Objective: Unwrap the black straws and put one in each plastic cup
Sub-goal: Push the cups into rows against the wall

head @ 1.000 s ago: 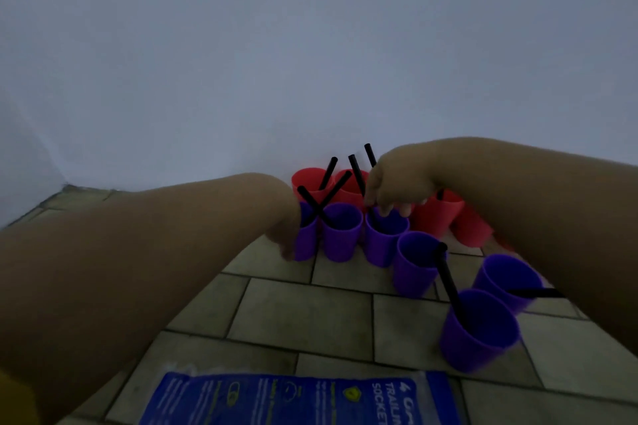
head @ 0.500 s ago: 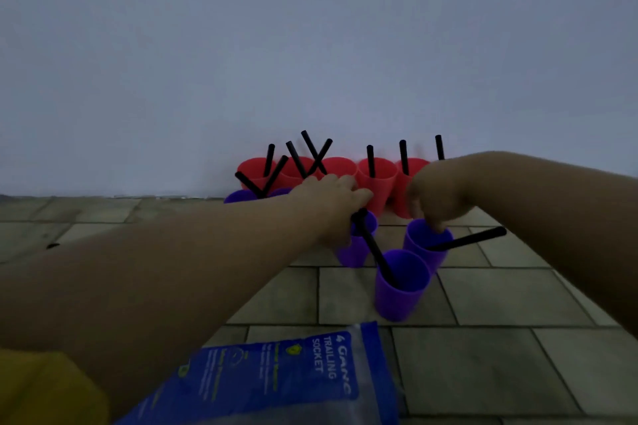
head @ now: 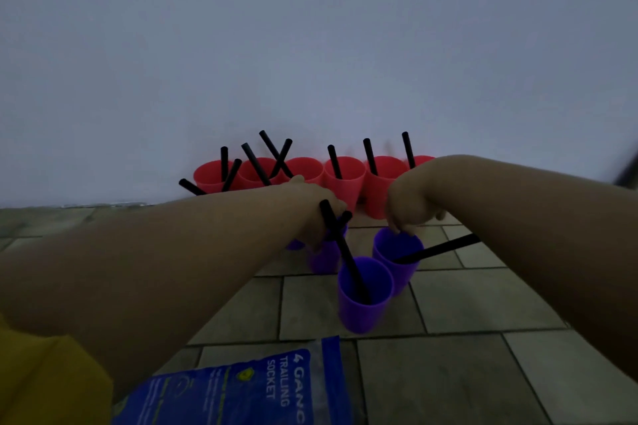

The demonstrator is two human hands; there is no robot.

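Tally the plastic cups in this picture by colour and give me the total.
Red cups: 6
Purple cups: 4 at least partly in view; the arms may hide more
Total: 10 cups visible

purple cups (head: 364, 300): smooth plastic, slight sheen
red cups (head: 345, 179) at 12 o'clock: same plastic, more matt
straws (head: 348, 262): matt black plastic
floor tiles (head: 466, 304): matt, kinda rough
wall (head: 310, 45): smooth, matt
blue packet (head: 224, 393) at 6 o'clock: glossy plastic film
sleeve (head: 41, 383) at 7 o'clock: yellow cloth
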